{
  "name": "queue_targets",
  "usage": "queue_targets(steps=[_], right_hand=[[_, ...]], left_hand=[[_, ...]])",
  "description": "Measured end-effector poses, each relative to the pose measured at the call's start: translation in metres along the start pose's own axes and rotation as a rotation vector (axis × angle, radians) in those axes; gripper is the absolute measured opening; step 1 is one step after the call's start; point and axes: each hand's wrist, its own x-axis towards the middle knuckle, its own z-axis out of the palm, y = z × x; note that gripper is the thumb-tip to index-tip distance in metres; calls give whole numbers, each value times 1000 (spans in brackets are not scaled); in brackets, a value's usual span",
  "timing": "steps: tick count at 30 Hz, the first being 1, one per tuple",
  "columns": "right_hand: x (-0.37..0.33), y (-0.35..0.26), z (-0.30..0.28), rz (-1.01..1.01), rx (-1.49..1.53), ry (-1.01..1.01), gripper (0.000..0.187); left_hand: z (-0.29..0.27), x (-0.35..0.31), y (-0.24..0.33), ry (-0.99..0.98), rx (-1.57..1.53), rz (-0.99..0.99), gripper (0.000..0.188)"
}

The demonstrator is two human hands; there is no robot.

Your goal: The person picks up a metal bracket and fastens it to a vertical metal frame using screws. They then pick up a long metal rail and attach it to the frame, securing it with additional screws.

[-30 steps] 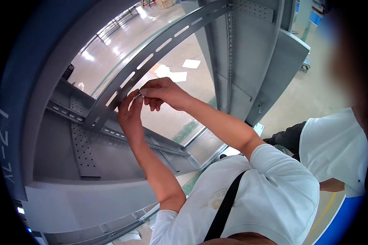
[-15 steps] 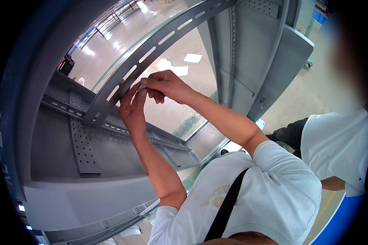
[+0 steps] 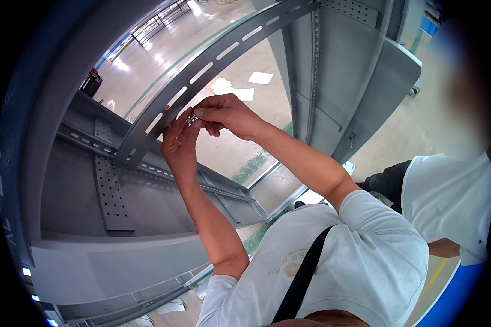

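Pinching a small metal fastener [image 3: 191, 117] at a slot in the slanting slotted gray bar [image 3: 213, 62], my right hand [image 3: 226, 113] has its grip narrow on it, while my left hand [image 3: 179, 143] steadies the bar from below. I judge I'm seating it; tightening needs careful turning. Below the bar stands gray steel framing [image 3: 114, 201], beyond it a glossy factory floor [image 3: 163, 49].

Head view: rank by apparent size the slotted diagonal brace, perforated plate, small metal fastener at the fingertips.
1. slotted diagonal brace
2. perforated plate
3. small metal fastener
The brace runs nearer the camera in places, so its lead is partly perspective.
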Motion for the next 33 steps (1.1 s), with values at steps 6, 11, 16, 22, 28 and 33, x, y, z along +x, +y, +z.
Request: queue_targets(steps=[6,11,16,22,28,33], right_hand=[[2,3,-2,31,-28,17,26],[5,-1,-2,60,-145,9,37],[5,-3,-1,43,-150,0,28],[1,0,-4,-3,-64,26,19],[-2,7,-5,-1,88,-12,24],[-2,10,-4,-25,121,-27,26]], left_hand=[[0,2,-1,-11,29,6,28],[1,1,0,-15,18,17,26],[0,1,-2,13,21,15,26],[0,2,-3,22,35,-3,25],[2,2,-1,8,22,24,24],[1,2,-2,4,38,35,24]])
